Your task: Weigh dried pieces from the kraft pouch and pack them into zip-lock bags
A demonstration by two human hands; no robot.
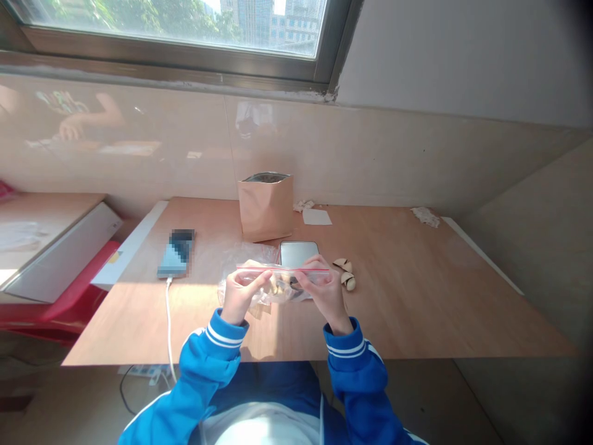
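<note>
A clear zip-lock bag (283,285) with a red strip along its top hangs between my two hands, holding some pale and dark pieces that I cannot make out. My left hand (243,285) pinches the left end of the strip between thumb and fingers. At the other end, my right hand (325,285) grips the strip the same way. Just behind the bag lies a flat silvery rectangular object (299,252), partly covered. Right of my right hand are a few cream-coloured, dark-edged rounded pieces (348,282). More crumpled clear plastic (227,266) lies beside my left hand.
An open brown paper pouch (266,209) stands near the wall. A white paper square (317,217) and crumpled tissue (303,205) lie right of it. A phone (176,253) with a white cable (168,321) is at left. Another tissue (425,216) lies far right on the wooden table (417,309).
</note>
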